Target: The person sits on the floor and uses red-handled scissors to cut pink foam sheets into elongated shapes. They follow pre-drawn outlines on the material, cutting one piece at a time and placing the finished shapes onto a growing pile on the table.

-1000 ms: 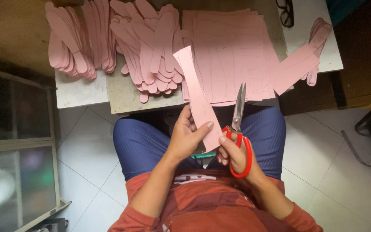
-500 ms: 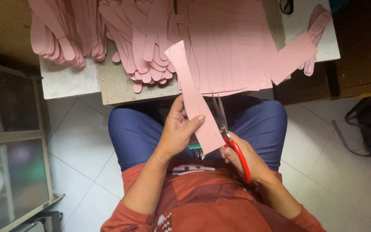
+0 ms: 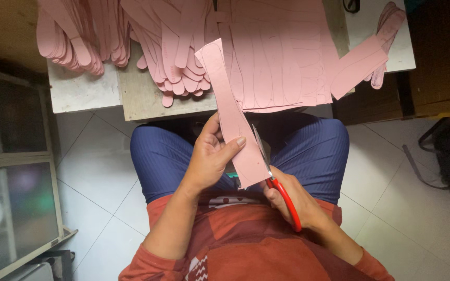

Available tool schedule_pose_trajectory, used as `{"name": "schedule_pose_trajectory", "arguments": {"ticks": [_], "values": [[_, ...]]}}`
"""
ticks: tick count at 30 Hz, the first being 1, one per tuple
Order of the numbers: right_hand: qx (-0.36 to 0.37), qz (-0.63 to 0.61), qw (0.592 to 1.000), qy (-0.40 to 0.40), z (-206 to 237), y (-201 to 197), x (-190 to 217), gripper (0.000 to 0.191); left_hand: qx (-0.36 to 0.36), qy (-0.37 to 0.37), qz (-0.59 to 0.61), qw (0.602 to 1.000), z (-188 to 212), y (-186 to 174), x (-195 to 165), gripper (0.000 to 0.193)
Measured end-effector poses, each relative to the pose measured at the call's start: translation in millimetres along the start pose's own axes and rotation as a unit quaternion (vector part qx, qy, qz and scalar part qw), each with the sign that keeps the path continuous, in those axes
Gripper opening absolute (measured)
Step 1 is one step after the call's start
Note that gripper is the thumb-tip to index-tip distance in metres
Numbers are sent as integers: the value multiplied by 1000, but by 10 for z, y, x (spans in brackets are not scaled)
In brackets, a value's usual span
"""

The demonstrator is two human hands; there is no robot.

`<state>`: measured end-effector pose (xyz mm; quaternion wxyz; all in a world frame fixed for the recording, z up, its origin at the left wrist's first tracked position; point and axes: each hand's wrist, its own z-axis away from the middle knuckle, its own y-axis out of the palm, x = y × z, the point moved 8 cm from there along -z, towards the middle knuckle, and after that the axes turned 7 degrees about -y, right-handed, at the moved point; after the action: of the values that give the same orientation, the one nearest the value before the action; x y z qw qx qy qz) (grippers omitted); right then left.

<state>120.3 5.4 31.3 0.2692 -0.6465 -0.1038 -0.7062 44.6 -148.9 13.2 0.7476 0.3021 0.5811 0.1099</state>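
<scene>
Nearest the body, red-handled scissors (image 3: 279, 190) are gripped in the right hand (image 3: 292, 200), their blades run along the right edge of a long pink strip (image 3: 233, 122). The strip is pinched by the left hand (image 3: 209, 156), thumb on top, and held tilted above the lap, just short of the bench's (image 3: 147, 101) near edge. A clean cut is best kept by feeding the strip steadily and following the outline. Free room lies over the knees; beyond, the bench is crowded with a pink sheet (image 3: 282, 57) and stacked cut pieces (image 3: 167, 47).
</scene>
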Motion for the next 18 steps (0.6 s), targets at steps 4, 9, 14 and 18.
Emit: {"name": "schedule_pose_trajectory", "arguments": {"ticks": [4, 9, 14, 18], "values": [[-6, 24, 1000, 2, 11, -13, 37, 75, -8, 0, -5, 1000, 12, 1, 11, 58], [-28, 60, 998, -15, 18, -53, 66, 68, 6, -2, 12, 1000, 7, 19, -15, 55], [-38, 64, 997, 31, 36, -44, -12, 60, -3, -9, 11, 1000, 11, -8, -11, 56], [-47, 90, 995, -6, 9, -63, 28, 57, -5, -7, 0, 1000, 11, -46, 6, 57]]}}
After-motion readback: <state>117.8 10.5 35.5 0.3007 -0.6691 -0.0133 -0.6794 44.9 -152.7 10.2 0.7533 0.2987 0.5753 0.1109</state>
